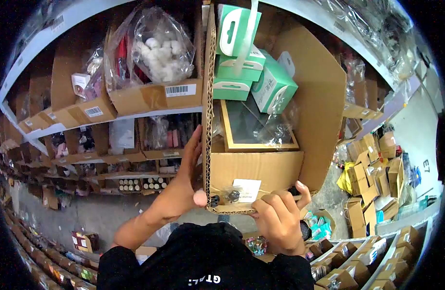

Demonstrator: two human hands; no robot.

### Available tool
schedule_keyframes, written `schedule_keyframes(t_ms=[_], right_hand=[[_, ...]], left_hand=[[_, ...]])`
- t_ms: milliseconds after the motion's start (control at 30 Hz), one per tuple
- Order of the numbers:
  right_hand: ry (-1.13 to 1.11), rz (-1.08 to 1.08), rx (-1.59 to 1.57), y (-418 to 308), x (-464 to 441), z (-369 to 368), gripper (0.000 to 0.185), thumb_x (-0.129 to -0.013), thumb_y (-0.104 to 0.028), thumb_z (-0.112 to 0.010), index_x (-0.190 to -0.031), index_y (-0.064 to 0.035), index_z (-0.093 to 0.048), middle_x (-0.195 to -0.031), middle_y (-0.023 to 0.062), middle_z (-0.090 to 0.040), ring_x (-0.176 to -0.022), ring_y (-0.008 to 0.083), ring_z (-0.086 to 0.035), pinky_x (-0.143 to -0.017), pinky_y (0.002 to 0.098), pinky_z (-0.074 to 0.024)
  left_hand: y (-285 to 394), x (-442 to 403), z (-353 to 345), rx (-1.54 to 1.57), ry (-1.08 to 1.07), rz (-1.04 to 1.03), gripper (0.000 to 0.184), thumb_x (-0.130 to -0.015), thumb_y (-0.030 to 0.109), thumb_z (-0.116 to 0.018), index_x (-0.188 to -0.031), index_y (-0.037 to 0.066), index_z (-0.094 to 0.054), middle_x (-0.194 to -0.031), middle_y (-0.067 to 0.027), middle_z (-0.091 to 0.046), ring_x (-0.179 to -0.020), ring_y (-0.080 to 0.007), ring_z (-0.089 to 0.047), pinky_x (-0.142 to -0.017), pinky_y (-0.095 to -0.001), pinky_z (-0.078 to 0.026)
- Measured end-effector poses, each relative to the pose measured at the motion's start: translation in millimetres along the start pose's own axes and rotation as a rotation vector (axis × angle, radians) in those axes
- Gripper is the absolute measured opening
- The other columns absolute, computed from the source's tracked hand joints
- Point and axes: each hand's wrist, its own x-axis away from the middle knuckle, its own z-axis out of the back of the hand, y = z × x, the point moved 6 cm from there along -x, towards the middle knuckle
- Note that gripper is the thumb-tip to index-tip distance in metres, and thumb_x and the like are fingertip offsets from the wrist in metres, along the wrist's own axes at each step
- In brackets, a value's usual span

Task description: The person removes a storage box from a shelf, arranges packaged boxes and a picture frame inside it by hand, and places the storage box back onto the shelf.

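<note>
An open cardboard box (324, 96) is held in front of my body, in the middle of the view. My left hand (181, 186) presses flat along its left side, thumb at the lower corner. My right hand (280, 215) has its fingers curled over the box's near edge. Inside are several green-and-white cartons (274, 87), a wood-framed dark board (242, 125) and clear plastic wrapping. A white paper label (246, 190) and a small dark item in clear plastic (232, 195) lie near the front edge.
Shelves with cardboard bins (155, 99) stand on the left, one holding a bag of white balls (162, 55). Opened cartons (365, 193) are piled on the floor at the right. More bins (341, 278) line the lower right.
</note>
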Motion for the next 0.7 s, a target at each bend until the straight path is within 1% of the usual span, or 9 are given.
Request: schedule_keyframes(t_ms=[100, 267, 400, 467, 533, 567, 633, 667, 700], right_hand=[[-0.024, 0.016, -0.003, -2, 3, -2, 0.014, -0.068, -0.015, -0.065, -0.079, -0.0152, -0.056, -0.073, -0.0053, -0.053, -0.070, 0.0083, -0.052, -0.096, 0.0456, -0.0224], [-0.036, 0.040, 0.019, -7, 16, -11, 0.015, -0.068, -0.017, -0.065, -0.080, -0.0147, -0.057, -0.075, -0.0050, -0.054, -0.073, 0.0094, -0.053, -0.094, 0.0438, -0.0232], [-0.069, -0.028, -0.067, -5, 23, -8, 0.020, -0.067, -0.018, -0.069, -0.084, -0.0143, -0.059, -0.078, -0.0041, -0.055, -0.077, 0.0110, -0.054, -0.094, 0.0434, -0.0249], [-0.022, -0.004, -0.187, -5, 22, 5, 0.030, -0.061, -0.022, -0.076, -0.084, -0.0120, -0.058, -0.084, 0.0016, -0.057, -0.079, 0.0188, -0.055, -0.091, 0.0453, -0.0317], [0.209, -0.024, -0.302, 12, 32, 36, 0.037, -0.065, -0.033, -0.075, -0.089, -0.0112, -0.058, -0.090, 0.0064, -0.057, -0.085, 0.0238, -0.055, -0.086, 0.0430, -0.0387], [0.323, 0.072, -0.242, 32, 45, 49, 0.046, -0.071, -0.044, -0.069, -0.094, -0.0070, -0.055, -0.097, 0.0129, -0.054, -0.090, 0.0285, -0.054, -0.083, 0.0428, -0.0425], [0.646, -0.319, -0.376, 63, 49, 66, 0.061, -0.081, -0.046, -0.053, -0.114, 0.0041, -0.045, -0.116, 0.0210, -0.048, -0.102, 0.0320, -0.050, -0.085, 0.0459, -0.0422], [0.653, -0.417, -0.554, 83, 40, 63, 0.067, -0.080, -0.045, -0.050, -0.124, 0.0045, -0.040, -0.123, 0.0206, -0.045, -0.110, 0.0306, -0.047, -0.088, 0.0452, -0.0412], [0.554, -0.471, -0.689, 97, 24, 60, 0.073, -0.078, -0.048, -0.050, -0.128, 0.0034, -0.036, -0.128, 0.0191, -0.042, -0.118, 0.0287, -0.043, -0.090, 0.0436, -0.0401]], left_hand=[[0, 6, -3, -0.009, -0.037, 0.014, 0.138, -0.045, 0.047, -0.085, -0.142, 0.015, 0.007, -0.147, -0.0151, -0.002, -0.136, -0.0287, -0.011, -0.108, -0.0438, -0.018], [-8, 12, -1, -0.312, -0.048, -0.092, 0.124, -0.056, 0.030, -0.080, -0.142, 0.011, 0.008, -0.147, -0.0149, -0.004, -0.135, -0.0280, -0.012, -0.108, -0.0424, -0.018], [-16, 18, -8, -0.216, -0.074, -0.127, 0.122, -0.057, 0.026, -0.078, -0.142, 0.010, 0.008, -0.146, -0.0149, -0.005, -0.134, -0.0272, -0.014, -0.107, -0.0419, -0.018], [-19, 21, -9, -0.094, -0.063, -0.128, 0.121, -0.057, 0.026, -0.078, -0.142, 0.009, 0.007, -0.146, -0.0146, -0.006, -0.134, -0.0264, -0.015, -0.108, -0.0397, -0.017], [-16, 26, -6, -0.096, -0.054, -0.110, 0.120, -0.057, 0.025, -0.078, -0.142, 0.008, 0.006, -0.146, -0.0146, -0.008, -0.134, -0.0259, -0.016, -0.108, -0.0386, -0.016], [-15, 28, -3, -0.098, -0.037, -0.096, 0.120, -0.057, 0.024, -0.077, -0.142, 0.008, 0.005, -0.146, -0.0145, -0.009, -0.133, -0.0254, -0.017, -0.108, -0.0376, -0.016], [-15, 29, -2, -0.082, -0.062, -0.101, 0.118, -0.057, 0.023, -0.077, -0.142, 0.007, 0.004, -0.145, -0.0142, -0.012, -0.133, -0.0248, -0.018, -0.108, -0.0365, -0.016], [-15, 30, -2, -0.109, -0.058, -0.094, 0.119, -0.056, 0.023, -0.077, -0.142, 0.007, 0.004, -0.145, -0.0141, -0.013, -0.133, -0.0247, -0.018, -0.108, -0.0367, -0.016], [-14, 31, -2, -0.138, -0.055, -0.089, 0.119, -0.056, 0.023, -0.077, -0.142, 0.007, 0.004, -0.145, -0.0140, -0.015, -0.133, -0.0245, -0.018, -0.108, -0.0369, -0.016]])
